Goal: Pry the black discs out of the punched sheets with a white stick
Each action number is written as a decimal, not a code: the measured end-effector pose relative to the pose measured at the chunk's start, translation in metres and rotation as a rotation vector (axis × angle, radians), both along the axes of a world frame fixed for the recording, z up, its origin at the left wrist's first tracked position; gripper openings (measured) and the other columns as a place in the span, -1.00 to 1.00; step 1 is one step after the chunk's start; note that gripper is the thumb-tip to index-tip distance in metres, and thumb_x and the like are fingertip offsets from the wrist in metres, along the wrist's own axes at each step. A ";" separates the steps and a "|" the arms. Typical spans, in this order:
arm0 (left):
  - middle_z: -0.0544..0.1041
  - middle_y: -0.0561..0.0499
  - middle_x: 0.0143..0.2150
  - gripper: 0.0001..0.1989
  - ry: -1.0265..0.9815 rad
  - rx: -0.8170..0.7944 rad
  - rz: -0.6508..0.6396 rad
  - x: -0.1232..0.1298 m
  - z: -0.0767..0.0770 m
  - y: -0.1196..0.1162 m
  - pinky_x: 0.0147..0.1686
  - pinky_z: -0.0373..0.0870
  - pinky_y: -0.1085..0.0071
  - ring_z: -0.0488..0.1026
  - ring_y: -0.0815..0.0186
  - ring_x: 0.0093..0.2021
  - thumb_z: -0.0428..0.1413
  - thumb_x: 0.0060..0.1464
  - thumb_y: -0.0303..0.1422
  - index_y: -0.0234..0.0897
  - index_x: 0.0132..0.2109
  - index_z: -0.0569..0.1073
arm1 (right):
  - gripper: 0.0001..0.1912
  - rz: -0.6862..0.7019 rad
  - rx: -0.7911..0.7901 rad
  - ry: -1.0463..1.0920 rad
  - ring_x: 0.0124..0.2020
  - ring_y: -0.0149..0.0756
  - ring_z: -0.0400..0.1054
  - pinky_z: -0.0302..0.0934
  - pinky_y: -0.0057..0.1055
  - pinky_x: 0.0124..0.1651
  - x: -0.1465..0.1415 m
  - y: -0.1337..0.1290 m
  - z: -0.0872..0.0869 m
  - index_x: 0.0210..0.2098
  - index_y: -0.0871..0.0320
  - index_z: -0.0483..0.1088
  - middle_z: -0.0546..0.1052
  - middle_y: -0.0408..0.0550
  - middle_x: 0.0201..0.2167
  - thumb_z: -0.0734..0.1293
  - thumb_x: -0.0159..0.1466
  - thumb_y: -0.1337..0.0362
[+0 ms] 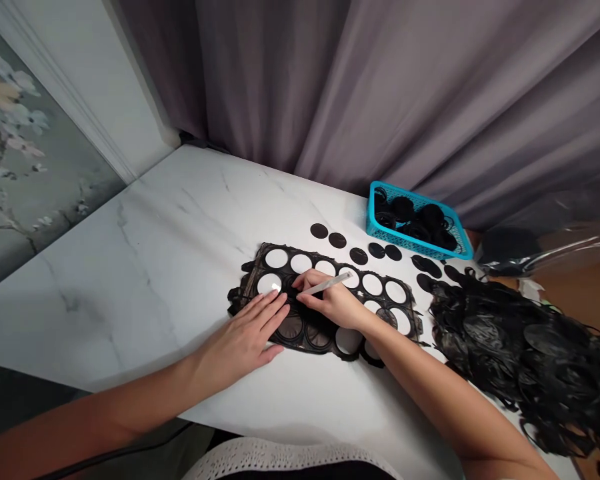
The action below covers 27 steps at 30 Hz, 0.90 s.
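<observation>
A black sheet (304,252) with rows of round openings lies on the white marbled table; many openings show white, and a few in the near row are dark. My left hand (247,330) rests flat on the sheet's left end, fingers stretched out. Pinched in my right hand (333,301) is a slim pale tool (334,281), its lower end over the sheet just right of my left fingertips. What my right fingertips touch is partly hidden by the hand.
Loose black discs (359,256) lie beyond the sheet. A blue basket (420,245) with black pieces stands at the back right. A tangled heap of black scraps (520,347) covers the table's right side. Grey curtains (280,80) hang behind.
</observation>
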<state>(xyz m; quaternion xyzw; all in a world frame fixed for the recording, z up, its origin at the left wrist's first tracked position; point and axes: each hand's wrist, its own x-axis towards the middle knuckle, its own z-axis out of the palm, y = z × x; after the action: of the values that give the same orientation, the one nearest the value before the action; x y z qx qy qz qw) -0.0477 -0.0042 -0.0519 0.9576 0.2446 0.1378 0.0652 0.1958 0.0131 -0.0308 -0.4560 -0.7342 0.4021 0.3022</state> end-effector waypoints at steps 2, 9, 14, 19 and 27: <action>0.23 -0.23 0.38 -0.45 0.028 0.031 -0.003 -0.002 -0.001 -0.002 0.33 0.17 0.08 0.12 0.01 0.40 0.01 0.35 -0.21 -0.40 0.35 0.20 | -0.74 0.013 -0.010 0.007 -0.13 -0.25 0.36 0.26 -0.26 -0.05 0.002 0.001 0.000 -0.48 0.10 0.21 0.47 -0.01 -0.17 0.32 0.31 0.33; 0.31 -0.22 0.34 -0.51 0.034 0.097 -0.025 0.000 0.001 -0.004 0.37 0.05 0.16 0.17 0.10 0.38 -0.06 0.38 -0.28 -0.43 0.34 0.21 | -0.76 0.021 0.006 -0.012 -0.13 -0.25 0.35 0.26 -0.26 -0.05 0.002 -0.001 -0.001 -0.48 0.12 0.27 0.44 -0.01 -0.15 0.31 0.32 0.33; 0.36 -0.23 0.30 -0.55 0.021 0.093 -0.070 0.001 -0.002 -0.004 0.35 0.07 0.15 0.23 0.10 0.35 -0.09 0.39 -0.33 -0.46 0.31 0.24 | -0.76 0.014 0.010 0.005 -0.11 -0.25 0.35 0.26 -0.26 -0.03 0.002 -0.001 -0.003 -0.48 0.12 0.26 0.44 -0.02 -0.15 0.32 0.32 0.35; 0.36 -0.17 0.31 -0.56 0.047 0.095 -0.078 -0.001 -0.003 -0.004 0.32 0.13 0.13 0.17 0.05 0.38 -0.04 0.37 -0.29 -0.40 0.30 0.28 | -0.75 0.015 0.017 -0.016 -0.11 -0.27 0.36 0.27 -0.27 -0.03 0.003 -0.001 -0.001 -0.49 0.13 0.26 0.44 -0.02 -0.15 0.32 0.31 0.38; 0.37 -0.15 0.30 -0.55 0.018 0.131 -0.073 0.000 -0.005 -0.005 0.33 0.12 0.08 0.17 -0.02 0.37 0.02 0.33 -0.30 -0.43 0.27 0.34 | -0.84 0.034 0.326 -0.390 -0.13 -0.14 0.32 0.29 -0.21 -0.05 -0.017 -0.020 -0.001 -0.30 0.12 0.28 0.45 0.10 -0.17 0.17 0.35 0.47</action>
<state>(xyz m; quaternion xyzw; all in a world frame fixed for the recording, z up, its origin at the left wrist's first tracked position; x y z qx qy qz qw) -0.0478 -0.0090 -0.0565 0.9692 0.2006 0.1425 0.0054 0.1786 -0.0069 -0.0323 -0.4579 -0.8412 0.1880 0.2175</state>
